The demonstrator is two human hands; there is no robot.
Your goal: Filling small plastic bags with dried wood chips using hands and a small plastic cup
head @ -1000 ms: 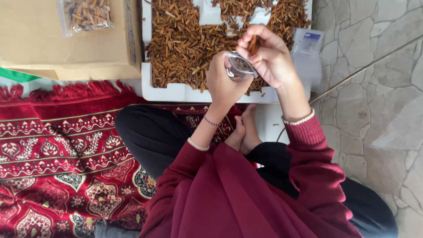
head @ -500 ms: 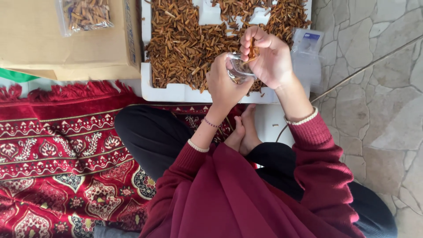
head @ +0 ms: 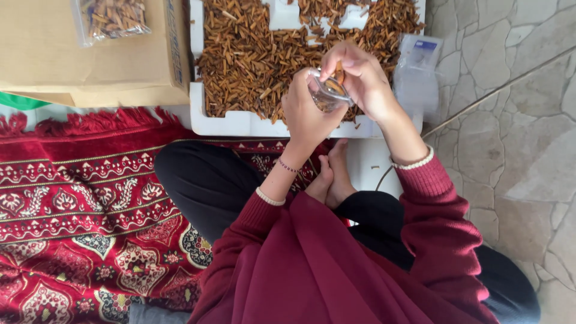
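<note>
My left hand grips a small clear plastic bag by its mouth, above the front edge of a white tray heaped with brown sticks. My right hand pinches a few brown sticks at the bag's opening, fingertips touching the bag. Both wrists come out of dark red sleeves. My bare feet rest just below the tray.
A cardboard box stands at the left with a filled clear bag of sticks on top. A stack of empty clear bags lies right of the tray. A red patterned rug covers the floor at left; stone tiles at right.
My right hand has come down from above the bag to its mouth with the sticks. The left hand keeps the bag in nearly the same place.
</note>
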